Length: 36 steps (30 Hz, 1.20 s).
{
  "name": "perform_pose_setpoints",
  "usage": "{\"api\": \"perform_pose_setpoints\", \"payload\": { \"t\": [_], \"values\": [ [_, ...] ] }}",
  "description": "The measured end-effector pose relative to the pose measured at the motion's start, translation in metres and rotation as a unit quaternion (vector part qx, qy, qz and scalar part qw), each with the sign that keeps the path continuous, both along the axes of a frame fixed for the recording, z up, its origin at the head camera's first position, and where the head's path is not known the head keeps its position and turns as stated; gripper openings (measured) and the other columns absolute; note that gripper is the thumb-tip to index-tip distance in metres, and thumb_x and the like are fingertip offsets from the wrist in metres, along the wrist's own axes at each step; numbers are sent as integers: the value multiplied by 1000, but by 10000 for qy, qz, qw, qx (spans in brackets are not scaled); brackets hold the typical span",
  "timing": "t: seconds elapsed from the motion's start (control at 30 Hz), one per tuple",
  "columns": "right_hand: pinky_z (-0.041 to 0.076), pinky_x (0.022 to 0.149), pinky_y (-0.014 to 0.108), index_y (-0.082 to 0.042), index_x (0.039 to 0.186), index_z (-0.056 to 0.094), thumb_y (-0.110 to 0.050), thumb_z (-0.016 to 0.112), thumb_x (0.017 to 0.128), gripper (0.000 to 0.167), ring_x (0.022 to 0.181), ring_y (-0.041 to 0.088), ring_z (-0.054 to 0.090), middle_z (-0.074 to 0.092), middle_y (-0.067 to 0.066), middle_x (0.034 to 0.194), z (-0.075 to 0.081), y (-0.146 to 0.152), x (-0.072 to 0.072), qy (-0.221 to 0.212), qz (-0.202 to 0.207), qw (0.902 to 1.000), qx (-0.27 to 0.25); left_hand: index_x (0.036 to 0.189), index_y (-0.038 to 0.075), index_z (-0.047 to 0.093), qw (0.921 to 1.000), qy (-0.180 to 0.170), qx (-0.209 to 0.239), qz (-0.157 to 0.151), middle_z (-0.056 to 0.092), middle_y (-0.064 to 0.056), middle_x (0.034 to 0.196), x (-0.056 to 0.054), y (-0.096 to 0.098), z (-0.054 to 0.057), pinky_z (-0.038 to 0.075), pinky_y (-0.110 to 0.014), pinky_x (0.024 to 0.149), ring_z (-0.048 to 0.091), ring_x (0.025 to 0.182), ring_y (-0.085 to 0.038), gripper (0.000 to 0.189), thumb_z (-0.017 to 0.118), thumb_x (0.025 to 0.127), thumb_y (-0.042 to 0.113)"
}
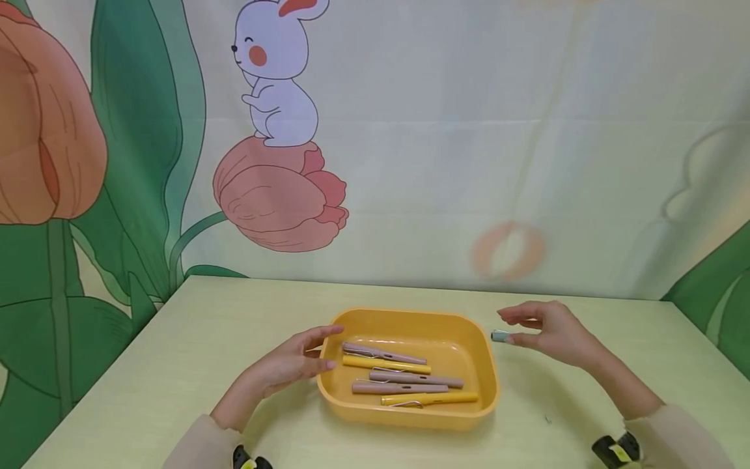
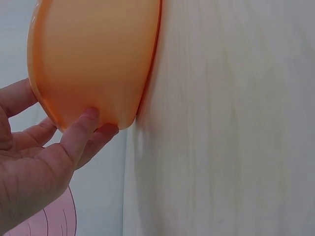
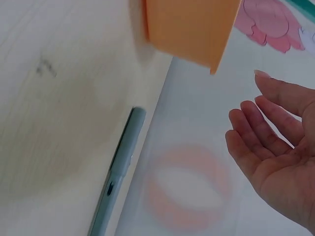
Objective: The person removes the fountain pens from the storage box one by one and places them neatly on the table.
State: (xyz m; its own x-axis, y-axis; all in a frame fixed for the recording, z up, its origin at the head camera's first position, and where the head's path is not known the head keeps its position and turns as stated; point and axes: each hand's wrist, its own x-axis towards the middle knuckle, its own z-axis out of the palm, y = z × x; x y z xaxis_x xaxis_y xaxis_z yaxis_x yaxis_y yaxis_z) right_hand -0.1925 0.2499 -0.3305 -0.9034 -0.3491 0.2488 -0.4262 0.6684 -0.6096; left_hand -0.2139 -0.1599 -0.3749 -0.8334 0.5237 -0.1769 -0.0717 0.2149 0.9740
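Observation:
A yellow plastic box [image 1: 410, 418] stands on the table with two yellow pens [image 1: 430, 398] and three dusty-mauve pens [image 1: 400, 388] lying in it. My left hand [image 1: 295, 357] holds the box by its left end; its thumb presses the wall near the corner in the left wrist view. To the right of the box, a grey-green pen [image 3: 123, 147] lies on the table. Above it is my right hand [image 3: 280, 147], fingers loosely bent and thumb apart, with nothing in its grasp. In the head view that hand covers most of this pen [image 1: 500, 336].
The pale table [image 1: 234, 306] ends at a fabric backdrop [image 1: 410, 163] printed with a rabbit and tulips. A small dark mark [image 1: 547, 419] shows on the tabletop, right of the box. Each wrist wears a black strap.

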Motion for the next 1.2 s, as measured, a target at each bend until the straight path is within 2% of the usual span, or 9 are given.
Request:
{"api": "perform_pose_setpoints", "payload": {
  "t": [0.2,0.57,0.93,1.2],
  "values": [
    [49,85,38,4,108,63,-8,72,76,35,96,30,60,64,14,103,4,-20,5,-57,165,9996,-217,139,4,33,10000,-56,65,-30,22,-24,144,0,-1,0,47,-38,91,38,123,-38,60,60,86,2],
    [49,85,40,8,108,62,-5,72,75,37,100,33,59,63,20,106,-1,-55,4,-130,526,9983,-232,139,4,33,9999,-28,80,-75,23,-24,144,-1,-1,-2,48,-37,90,40,121,-37,60,60,86,2],
    [49,84,42,9,109,61,-5,69,78,35,98,33,59,62,22,108,-14,-90,2,-69,945,9954,-105,139,3,33,9999,-1,90,-87,22,-25,144,0,-1,-2,46,-38,92,36,124,-39,61,61,85,4],
    [52,80,37,8,107,63,-5,69,78,32,91,29,60,65,18,104,-31,-109,-6,-19,821,9966,90,139,2,32,9998,-12,130,-129,22,-26,144,0,-1,-2,46,-38,91,38,123,-39,61,60,85,4]
  ]
}}
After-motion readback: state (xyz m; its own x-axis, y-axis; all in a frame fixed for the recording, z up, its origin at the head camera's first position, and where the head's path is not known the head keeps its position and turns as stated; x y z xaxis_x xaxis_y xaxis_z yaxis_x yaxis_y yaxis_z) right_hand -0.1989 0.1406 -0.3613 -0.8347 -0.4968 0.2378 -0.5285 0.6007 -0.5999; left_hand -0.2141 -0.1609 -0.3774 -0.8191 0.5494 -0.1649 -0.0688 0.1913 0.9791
